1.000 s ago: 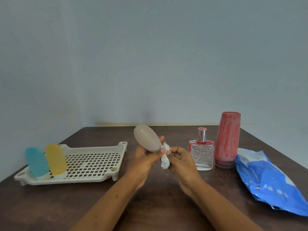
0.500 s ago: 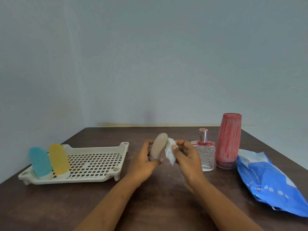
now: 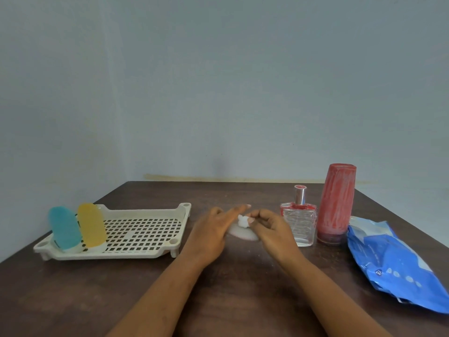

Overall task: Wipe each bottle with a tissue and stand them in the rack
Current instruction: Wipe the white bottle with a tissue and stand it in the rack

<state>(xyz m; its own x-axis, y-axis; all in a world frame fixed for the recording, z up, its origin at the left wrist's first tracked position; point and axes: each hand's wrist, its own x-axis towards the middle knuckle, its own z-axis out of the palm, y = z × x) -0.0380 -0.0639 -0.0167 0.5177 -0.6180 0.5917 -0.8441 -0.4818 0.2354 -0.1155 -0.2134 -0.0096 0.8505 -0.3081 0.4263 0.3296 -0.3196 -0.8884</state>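
A pale beige bottle (image 3: 243,234) lies low over the table between my hands, blurred. My left hand (image 3: 213,233) holds its left end, with the fingers stretched over it. My right hand (image 3: 272,231) pinches a small crumpled white tissue (image 3: 243,221) against the top of the bottle. A blue bottle (image 3: 64,228) and a yellow bottle (image 3: 91,224) stand at the left end of the cream slotted rack (image 3: 145,233). A clear glass perfume bottle (image 3: 300,221) and a tall red bottle (image 3: 336,203) stand on the table right of my hands.
A blue tissue pack (image 3: 393,263) lies at the table's right edge. The dark wooden table (image 3: 230,288) reaches a pale wall behind. The rack's middle and right slots hold nothing.
Both hands have dropped from chest height to just above the table, and the beige bottle has gone from upright to lying on its side. The tissue stays pressed to it.
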